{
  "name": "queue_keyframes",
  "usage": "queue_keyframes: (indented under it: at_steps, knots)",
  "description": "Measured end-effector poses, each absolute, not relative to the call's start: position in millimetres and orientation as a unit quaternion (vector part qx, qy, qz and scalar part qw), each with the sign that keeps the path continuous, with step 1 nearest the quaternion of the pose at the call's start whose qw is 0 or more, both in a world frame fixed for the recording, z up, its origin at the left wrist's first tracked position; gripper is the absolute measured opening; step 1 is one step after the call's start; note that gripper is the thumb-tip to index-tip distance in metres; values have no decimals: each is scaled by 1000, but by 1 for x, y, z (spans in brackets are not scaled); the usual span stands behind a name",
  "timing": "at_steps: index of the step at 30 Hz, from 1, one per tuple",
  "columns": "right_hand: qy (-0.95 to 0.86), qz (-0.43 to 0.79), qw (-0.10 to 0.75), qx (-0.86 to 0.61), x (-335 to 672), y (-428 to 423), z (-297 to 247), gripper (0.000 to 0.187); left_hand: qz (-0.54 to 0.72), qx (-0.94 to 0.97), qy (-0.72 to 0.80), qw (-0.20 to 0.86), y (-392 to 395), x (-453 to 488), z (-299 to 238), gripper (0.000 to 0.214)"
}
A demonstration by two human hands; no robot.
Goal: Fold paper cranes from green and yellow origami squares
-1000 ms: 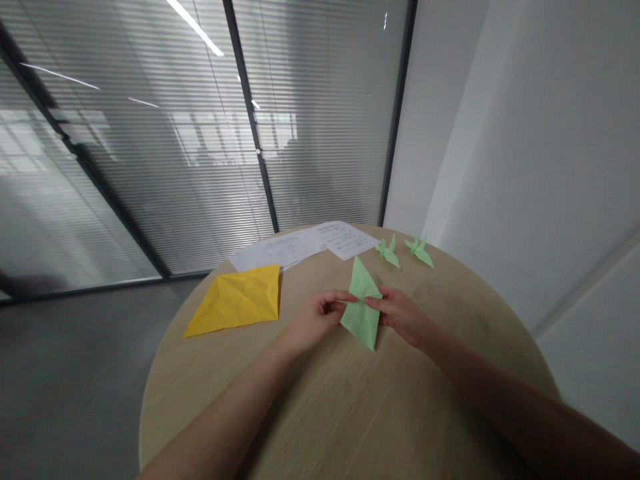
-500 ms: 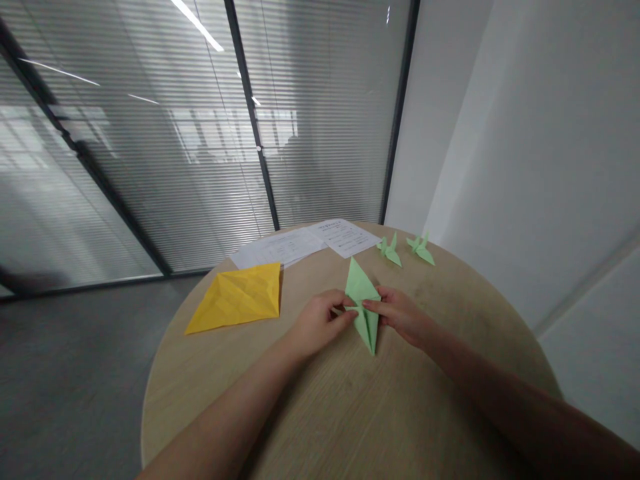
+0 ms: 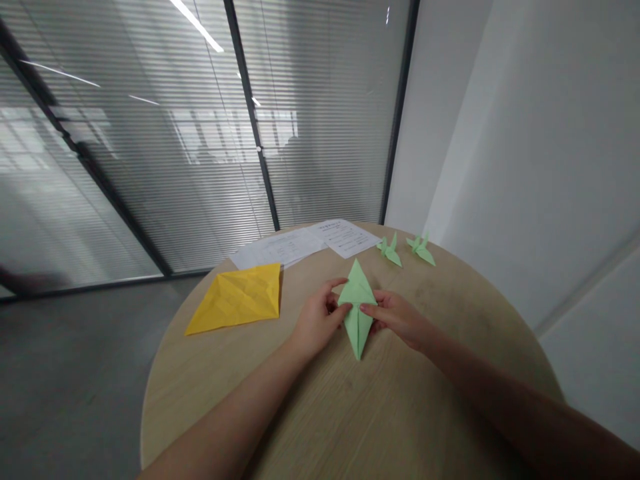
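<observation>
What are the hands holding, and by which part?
A folded green paper: the left hand holds its left side and the right hand its right side, both about midway along its length.

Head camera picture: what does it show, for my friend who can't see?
A person's left hand and right hand hold a pale green folded-paper diamond at a round wood-grained table. To the left lies a creased yellow paper sheet; farther back are white printed paper sheets and two pale green folded-paper birds.
</observation>
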State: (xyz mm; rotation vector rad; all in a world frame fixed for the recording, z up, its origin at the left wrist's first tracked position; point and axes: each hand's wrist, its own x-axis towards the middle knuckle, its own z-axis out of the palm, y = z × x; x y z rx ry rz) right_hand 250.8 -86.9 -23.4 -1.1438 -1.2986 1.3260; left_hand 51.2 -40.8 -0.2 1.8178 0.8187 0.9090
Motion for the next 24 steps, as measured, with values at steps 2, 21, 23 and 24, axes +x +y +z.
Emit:
queue_keyframes:
  at_steps: [2,21,23,24]
  knots:
    - [-539,526,458,-472,251,-87,-24,53,374,742,338,442,-42,52,-1,51]
    - [-493,466,544,-494,250,-81,-29,30,255,729,369,517,-42,58,-10,38]
    - [-491,450,559,-494,251,-80,-32,29,241,738,368,511,-43,59,-11,39]
    - [-496,438,563,-496,251,-79,-33,29,235,743,367,509,-43,59,-11,39]
